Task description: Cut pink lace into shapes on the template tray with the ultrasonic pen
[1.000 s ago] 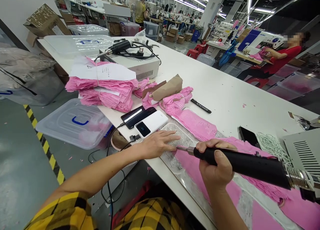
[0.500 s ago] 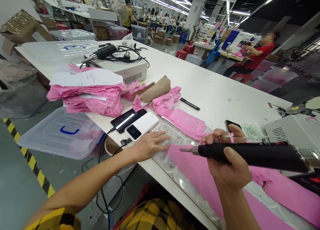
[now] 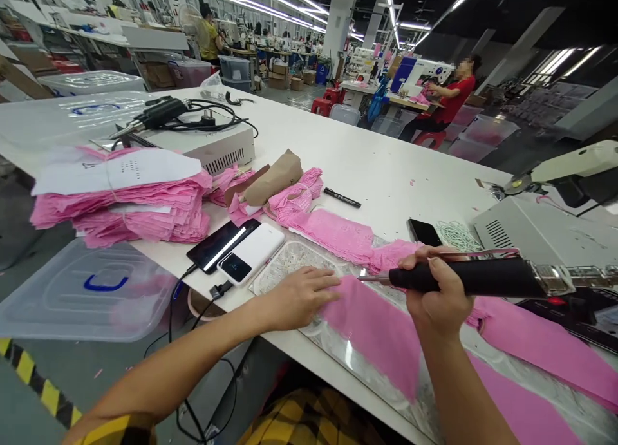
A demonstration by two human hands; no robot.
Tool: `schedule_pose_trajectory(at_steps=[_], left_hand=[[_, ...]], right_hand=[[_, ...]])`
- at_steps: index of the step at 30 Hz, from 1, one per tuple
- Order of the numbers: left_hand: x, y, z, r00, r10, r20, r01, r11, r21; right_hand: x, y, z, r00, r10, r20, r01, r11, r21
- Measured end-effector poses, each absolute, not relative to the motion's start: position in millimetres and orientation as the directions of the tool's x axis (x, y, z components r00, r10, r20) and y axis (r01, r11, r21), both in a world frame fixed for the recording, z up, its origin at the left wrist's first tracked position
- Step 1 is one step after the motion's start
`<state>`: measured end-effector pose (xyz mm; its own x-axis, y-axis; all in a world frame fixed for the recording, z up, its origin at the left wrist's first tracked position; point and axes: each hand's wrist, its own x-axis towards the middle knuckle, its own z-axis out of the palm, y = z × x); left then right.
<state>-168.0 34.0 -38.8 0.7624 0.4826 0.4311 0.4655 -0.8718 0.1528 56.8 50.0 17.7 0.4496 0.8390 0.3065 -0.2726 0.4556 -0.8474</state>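
Observation:
My left hand (image 3: 302,297) lies flat with its fingers stretched out, fingertips on the left end of a pink fabric piece (image 3: 371,329). In my right hand (image 3: 441,290) is a black hand tool (image 3: 473,277) with a narrow metal tip, held nearly level. Its tip points left and is close to the fabric's upper edge; whether they touch I cannot tell. Beneath the fabric lies a clear plastic-covered board (image 3: 313,258). A tied stack of pink pieces (image 3: 333,229) runs along the board's far side.
Left of the board are a white power bank (image 3: 258,248) and a black phone (image 3: 219,245) with cables. Farther left stand bundled pink pieces (image 3: 125,200) and a grey box (image 3: 217,149). A marker (image 3: 342,197), another phone (image 3: 423,231) and pale green cord (image 3: 456,236) lie beyond. People work behind.
The view has swung right. My left fingers sit slightly farther over the fabric's left end. The black tool has been turned a little in my right hand, its tip nearer the upper edge.

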Motion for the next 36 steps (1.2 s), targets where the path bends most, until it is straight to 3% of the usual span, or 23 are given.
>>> schedule_pose_trajectory(at_steps=[7,36], left_hand=[[-142,44,-44,0.78,0.46,0.423,0.478,-0.876,0.072],[-147,42,-47,0.779,0.536,0.324,0.514,-0.843,0.159]], right_hand=[[54,50,10,0.46,0.815,0.351,-0.286,0.51,-0.811],[49,58,3,0.432,0.791,0.432,-0.22,0.557,-0.8]])
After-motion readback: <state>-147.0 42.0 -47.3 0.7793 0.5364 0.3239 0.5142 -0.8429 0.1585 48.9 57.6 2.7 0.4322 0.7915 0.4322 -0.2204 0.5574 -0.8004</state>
